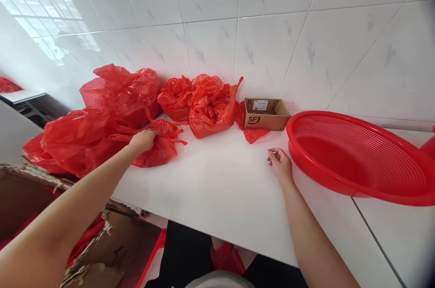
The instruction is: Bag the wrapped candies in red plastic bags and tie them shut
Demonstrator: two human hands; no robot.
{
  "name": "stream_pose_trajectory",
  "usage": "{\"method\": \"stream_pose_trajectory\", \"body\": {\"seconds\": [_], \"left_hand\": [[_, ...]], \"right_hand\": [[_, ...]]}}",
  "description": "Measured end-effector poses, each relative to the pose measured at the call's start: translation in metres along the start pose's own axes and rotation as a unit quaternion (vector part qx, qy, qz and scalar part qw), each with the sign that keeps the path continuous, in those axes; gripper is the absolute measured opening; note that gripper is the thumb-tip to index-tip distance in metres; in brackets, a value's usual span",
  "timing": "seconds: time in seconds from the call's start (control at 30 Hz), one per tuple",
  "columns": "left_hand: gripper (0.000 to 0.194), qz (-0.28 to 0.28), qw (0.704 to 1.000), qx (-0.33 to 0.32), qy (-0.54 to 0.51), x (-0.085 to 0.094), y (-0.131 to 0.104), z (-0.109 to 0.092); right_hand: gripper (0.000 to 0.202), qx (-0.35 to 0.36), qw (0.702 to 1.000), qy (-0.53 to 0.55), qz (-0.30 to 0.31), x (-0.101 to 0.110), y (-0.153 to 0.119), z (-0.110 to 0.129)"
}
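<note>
My left hand [144,141] is closed on the top of a small red plastic bag [158,154] at the left of the white table [217,188]. Its fingertips are partly hidden by the plastic. My right hand [280,161] hovers over or rests on the table, left of a big red basket [346,161]; its fingers are curled, and nothing shows between them. Behind the small bag, larger red bags [125,93] lean by the wall, and two more red bags [212,109] sit at the middle back.
An open cardboard box [267,120] stands at the wall beside the basket, with a flat red bag [253,135] by it. Below the table's left edge is a torn carton [118,242] with red plastic inside. A tiled wall [210,43] runs behind.
</note>
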State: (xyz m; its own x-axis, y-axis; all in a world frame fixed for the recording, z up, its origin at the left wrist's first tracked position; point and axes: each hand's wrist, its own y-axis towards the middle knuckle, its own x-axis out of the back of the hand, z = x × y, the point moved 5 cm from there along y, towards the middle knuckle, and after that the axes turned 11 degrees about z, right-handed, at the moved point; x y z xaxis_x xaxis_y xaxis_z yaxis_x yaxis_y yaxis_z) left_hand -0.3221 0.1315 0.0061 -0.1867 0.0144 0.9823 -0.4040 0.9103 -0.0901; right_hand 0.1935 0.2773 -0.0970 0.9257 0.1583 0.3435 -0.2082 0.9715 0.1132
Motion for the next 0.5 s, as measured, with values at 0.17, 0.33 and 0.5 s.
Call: {"method": "stream_pose_trajectory", "body": {"seconds": [0.17, 0.33, 0.5], "left_hand": [[0.033, -0.002, 0.999, -0.014, 0.044, -0.005, 0.015, -0.013], [0.028, -0.027, 0.999, -0.032, 0.015, -0.004, 0.014, -0.016], [0.032, -0.088, 0.991, -0.022, -0.102, 0.023, 0.016, -0.028]], "right_hand": [[0.029, -0.001, 1.000, -0.007, 0.001, -0.001, 0.000, 0.001], [0.027, -0.013, 1.000, -0.018, 0.004, -0.001, -0.001, 0.003], [0.028, -0.020, 1.000, -0.022, 0.006, -0.003, 0.000, 0.003]]}}
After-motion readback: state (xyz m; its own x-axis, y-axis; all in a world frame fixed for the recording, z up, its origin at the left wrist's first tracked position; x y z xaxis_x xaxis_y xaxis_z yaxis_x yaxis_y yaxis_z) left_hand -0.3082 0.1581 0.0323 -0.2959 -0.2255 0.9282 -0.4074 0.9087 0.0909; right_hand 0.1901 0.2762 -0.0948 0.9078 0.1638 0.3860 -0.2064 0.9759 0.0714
